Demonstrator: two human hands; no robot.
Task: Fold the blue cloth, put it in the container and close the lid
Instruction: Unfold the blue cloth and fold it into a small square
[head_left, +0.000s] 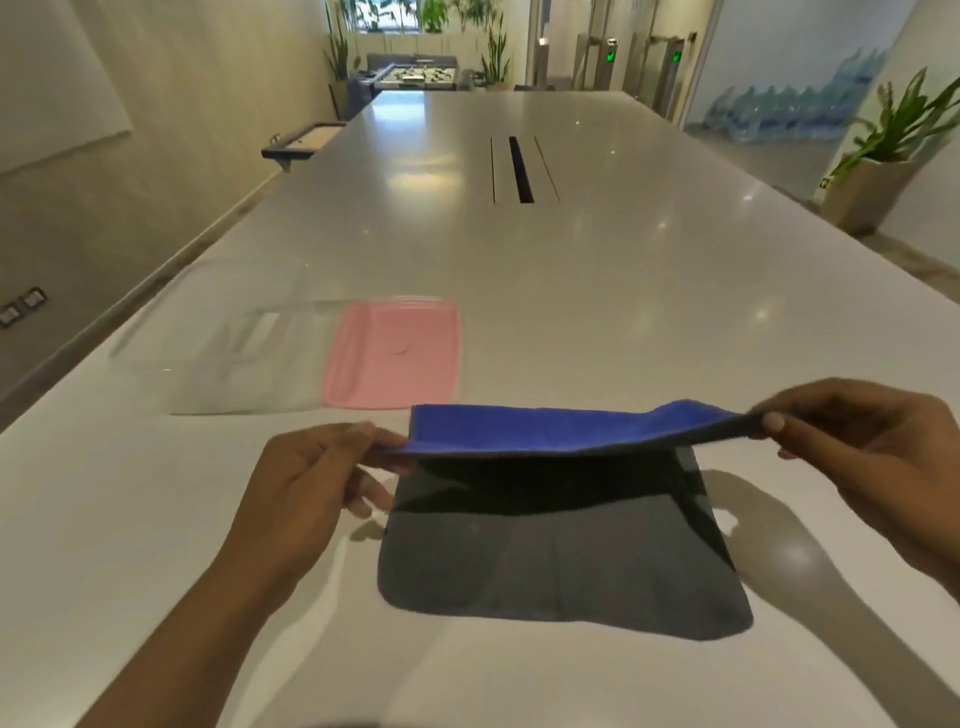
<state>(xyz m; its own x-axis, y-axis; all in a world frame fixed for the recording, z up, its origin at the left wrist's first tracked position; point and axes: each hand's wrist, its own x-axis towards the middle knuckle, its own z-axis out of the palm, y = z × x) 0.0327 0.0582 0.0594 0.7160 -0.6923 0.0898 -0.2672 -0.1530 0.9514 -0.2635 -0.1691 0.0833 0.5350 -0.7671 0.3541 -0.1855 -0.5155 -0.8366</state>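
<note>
The blue cloth (561, 519) lies on the table (597, 312) near its near edge, roughly midway between the two long sides. Its near half rests flat, showing a dark grey face with rounded corners. Its far edge is raised off the surface and drawn toward the near edge, so the bright blue face shows along the lifted strip and a dark shadow falls beneath it.

The left hand (317, 478) pinches the lifted left corner between thumb and fingers. The right hand (852, 441) pinches the lifted right corner the same way, its thumb on top of the fabric. Both hands are closed on the cloth and held above the table.

Just beyond the cloth, toward the left long edge, a pink lid (395, 353) lies flat on the surface. Touching or slightly overlapping its left side sits the clear container (218, 338), blurred, close to the left edge.

Farther along the middle of the table runs a dark cable slot (521, 169). A potted plant (883, 156) stands on the floor past the right edge.
</note>
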